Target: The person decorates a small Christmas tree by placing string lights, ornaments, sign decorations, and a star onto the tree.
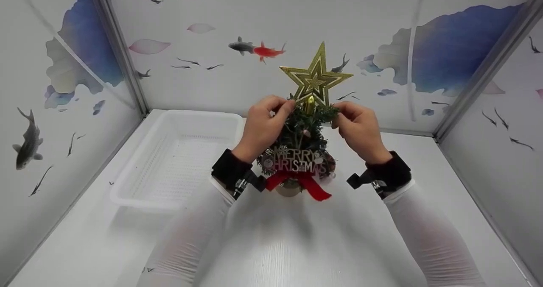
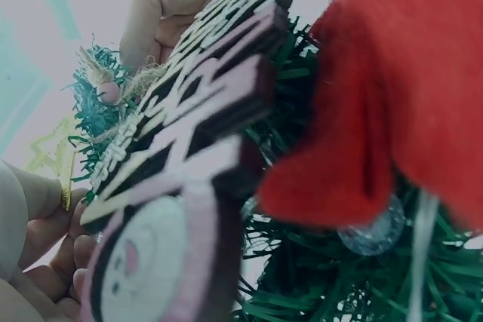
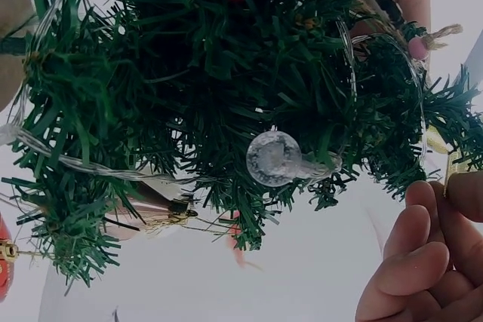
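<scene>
A small artificial Christmas tree (image 1: 309,130) stands upright on the table, with a large gold star (image 1: 314,82) at its top. At the star's lower left point, the left hand (image 1: 267,119) pinches with thumb and fingers. On the other side, the right hand (image 1: 360,123) has its fingertips together at the lower right point, close to a green branch tip; in the right wrist view a gold strip (image 3: 453,167) runs between them. A "Merry Christmas" sign (image 1: 297,162), a red bow (image 1: 316,187) and a clear bulb (image 3: 273,158) on a wire decorate the branches.
To the left lies a white plastic basket (image 1: 146,202) with a perforated bottom. White panels (image 1: 263,7) printed with fish and petals enclose the white table (image 1: 275,253) at the back and sides. A black strap (image 1: 231,172) encircles each wrist.
</scene>
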`<state>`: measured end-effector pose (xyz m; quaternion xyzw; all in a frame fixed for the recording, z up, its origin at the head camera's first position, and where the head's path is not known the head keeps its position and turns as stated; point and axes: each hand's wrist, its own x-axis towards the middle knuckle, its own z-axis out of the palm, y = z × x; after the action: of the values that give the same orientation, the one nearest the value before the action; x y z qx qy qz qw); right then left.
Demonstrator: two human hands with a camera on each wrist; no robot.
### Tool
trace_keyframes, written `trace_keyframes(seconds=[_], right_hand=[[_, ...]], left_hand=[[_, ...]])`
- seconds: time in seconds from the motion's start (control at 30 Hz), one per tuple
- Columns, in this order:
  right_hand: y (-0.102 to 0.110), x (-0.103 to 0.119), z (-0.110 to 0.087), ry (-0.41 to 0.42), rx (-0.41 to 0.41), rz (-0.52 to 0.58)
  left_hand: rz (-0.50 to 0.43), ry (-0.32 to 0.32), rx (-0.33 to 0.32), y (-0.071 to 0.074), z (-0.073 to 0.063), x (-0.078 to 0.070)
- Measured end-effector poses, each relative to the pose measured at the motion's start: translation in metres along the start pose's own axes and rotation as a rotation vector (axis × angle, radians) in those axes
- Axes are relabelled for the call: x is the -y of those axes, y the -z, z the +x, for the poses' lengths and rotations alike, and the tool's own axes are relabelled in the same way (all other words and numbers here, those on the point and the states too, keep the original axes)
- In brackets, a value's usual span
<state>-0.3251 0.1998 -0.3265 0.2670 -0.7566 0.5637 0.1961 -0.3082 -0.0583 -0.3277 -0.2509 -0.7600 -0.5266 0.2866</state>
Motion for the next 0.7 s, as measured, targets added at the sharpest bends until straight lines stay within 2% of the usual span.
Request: trace_keyframes(seconds=[0.17,0.43,0.7], right_hand=[[-0.0002,-0.001,-0.0007,0.01,0.012,0.0],[-0.0017,-0.007,-0.0037,0.01,0.021,-0.026],[-0.0039,-0.0089,-0.0046,0.034,0.021,-0.083]], left_hand=[[0.005,0.006,-0.017,-0.0017,0.0011,0.0003],[0.052,0.032,0.027,-0.0032,-0.0001,0.0047],[0.061,0.014,0.031,-0.0019,0.001,0.0044]])
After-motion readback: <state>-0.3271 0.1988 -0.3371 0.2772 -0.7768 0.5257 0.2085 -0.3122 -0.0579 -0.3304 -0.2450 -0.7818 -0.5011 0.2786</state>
